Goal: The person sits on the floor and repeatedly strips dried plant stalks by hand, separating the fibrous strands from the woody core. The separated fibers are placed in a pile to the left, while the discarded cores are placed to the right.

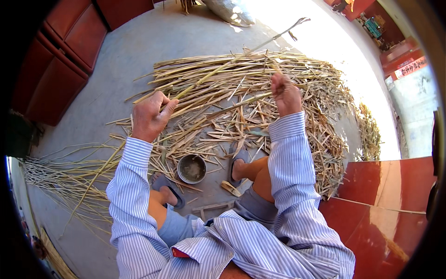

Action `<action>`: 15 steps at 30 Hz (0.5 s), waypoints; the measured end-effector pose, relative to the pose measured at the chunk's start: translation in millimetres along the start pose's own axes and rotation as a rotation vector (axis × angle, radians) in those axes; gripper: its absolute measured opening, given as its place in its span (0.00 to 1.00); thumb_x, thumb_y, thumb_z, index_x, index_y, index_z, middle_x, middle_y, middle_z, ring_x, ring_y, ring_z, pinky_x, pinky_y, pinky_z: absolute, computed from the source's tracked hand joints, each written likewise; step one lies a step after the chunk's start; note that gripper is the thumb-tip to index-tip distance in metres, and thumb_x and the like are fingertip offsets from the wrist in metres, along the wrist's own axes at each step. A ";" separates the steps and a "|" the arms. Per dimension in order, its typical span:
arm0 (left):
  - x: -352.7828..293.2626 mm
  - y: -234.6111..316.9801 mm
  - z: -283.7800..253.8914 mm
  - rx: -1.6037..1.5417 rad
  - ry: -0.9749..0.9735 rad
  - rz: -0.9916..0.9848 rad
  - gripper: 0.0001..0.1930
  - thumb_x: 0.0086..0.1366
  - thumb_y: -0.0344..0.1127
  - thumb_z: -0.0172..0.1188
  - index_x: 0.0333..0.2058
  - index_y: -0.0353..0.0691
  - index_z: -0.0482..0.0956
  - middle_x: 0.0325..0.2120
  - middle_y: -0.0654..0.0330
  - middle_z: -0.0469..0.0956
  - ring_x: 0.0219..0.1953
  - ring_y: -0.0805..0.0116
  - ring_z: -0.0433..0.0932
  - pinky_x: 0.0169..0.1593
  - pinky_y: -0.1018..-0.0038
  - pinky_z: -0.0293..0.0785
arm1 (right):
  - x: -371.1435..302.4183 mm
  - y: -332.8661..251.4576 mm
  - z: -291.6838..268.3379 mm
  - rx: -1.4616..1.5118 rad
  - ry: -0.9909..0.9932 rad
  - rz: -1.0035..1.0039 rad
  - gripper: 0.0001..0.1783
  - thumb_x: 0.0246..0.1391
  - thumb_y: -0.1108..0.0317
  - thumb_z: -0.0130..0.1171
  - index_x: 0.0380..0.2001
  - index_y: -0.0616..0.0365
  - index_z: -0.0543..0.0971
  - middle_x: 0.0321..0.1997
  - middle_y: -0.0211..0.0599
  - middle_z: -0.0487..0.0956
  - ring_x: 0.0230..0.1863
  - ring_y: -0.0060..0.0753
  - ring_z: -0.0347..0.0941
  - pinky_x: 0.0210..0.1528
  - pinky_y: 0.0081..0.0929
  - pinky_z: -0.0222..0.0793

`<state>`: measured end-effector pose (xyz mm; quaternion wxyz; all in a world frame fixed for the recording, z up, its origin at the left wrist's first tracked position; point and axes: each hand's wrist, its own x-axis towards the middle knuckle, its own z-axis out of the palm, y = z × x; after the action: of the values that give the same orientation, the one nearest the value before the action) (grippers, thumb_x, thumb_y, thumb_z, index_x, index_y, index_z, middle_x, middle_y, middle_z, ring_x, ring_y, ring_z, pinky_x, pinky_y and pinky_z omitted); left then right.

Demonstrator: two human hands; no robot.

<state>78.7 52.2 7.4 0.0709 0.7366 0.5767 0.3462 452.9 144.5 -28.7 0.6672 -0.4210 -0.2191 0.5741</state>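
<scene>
My left hand point(151, 115) is closed around the lower part of a long yellowish plant stalk point(210, 76). The stalk slants up and to the right, away from me, ending in a thin, pale tip with a dry leaf scrap hanging from it. To the right, my right hand point(285, 94) is raised with thumb and fingers pinched together. A strip of dry leaf husk point(274, 64) seems to rise from its fingertips, though its edges blend into the pile behind. Beneath both hands lies a broad layer of cut stalks point(186, 69).
Loose husk pieces point(325, 135) cover the floor at right. A round bowl point(192, 169) of murky liquid stands between my sandalled feet. Thin branching stalks point(69, 174) lie at left. Red padded seats point(60, 69) stand far left; a stuffed sack point(230, 10) lies at the back.
</scene>
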 end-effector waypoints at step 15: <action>-7.5 15.4 33.0 -0.505 -0.464 -0.265 0.10 0.65 0.34 0.63 0.33 0.32 0.77 0.28 0.63 0.77 0.25 0.80 0.71 0.29 0.80 0.68 | -16.8 35.4 65.0 -0.360 -0.288 0.057 0.15 0.56 0.61 0.64 0.40 0.60 0.77 0.34 0.30 0.79 0.31 0.18 0.73 0.33 0.16 0.70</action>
<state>109.9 50.2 -12.8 0.4237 0.6737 0.5321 0.2891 377.8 148.2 -18.5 0.5269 -0.4531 -0.3988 0.5984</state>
